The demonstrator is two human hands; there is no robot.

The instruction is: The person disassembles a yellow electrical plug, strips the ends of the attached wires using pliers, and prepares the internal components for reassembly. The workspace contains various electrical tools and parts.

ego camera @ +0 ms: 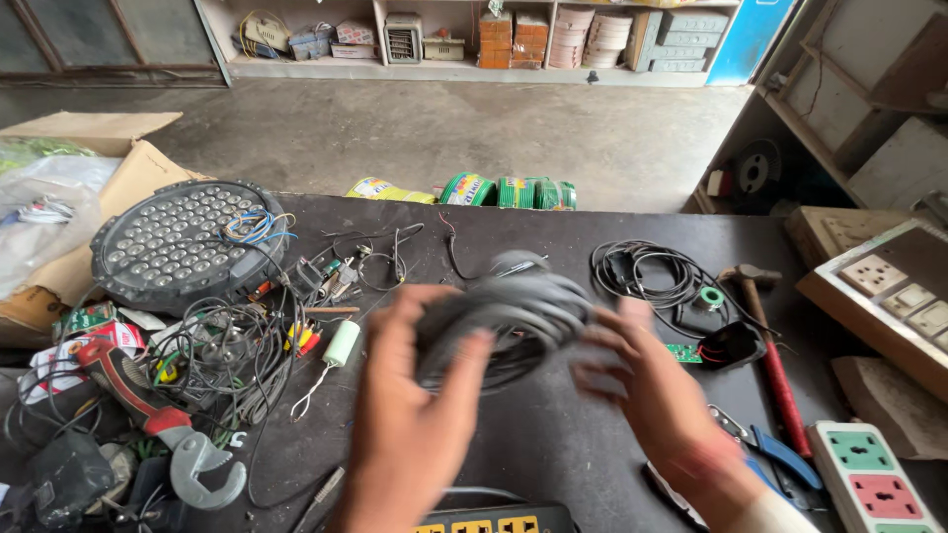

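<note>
Both my hands are blurred with motion above the middle of a dark workbench (553,434). Between them is a dark grey ring-shaped part (509,316) that looks like a round lamp housing or a coil. My left hand (420,395) grips its left side with fingers curled over the rim. On the ring's right side, my right hand (642,380) has its fingers against the edge. The part is tilted and held just above the bench.
A round LED lamp panel (183,242) and tangled wires (237,355) lie left, with a pipe wrench (148,415). At the right lie a black cable coil (647,271), a hammer (765,345), blue pliers (780,454), a socket strip (869,474) and a switch board (894,286).
</note>
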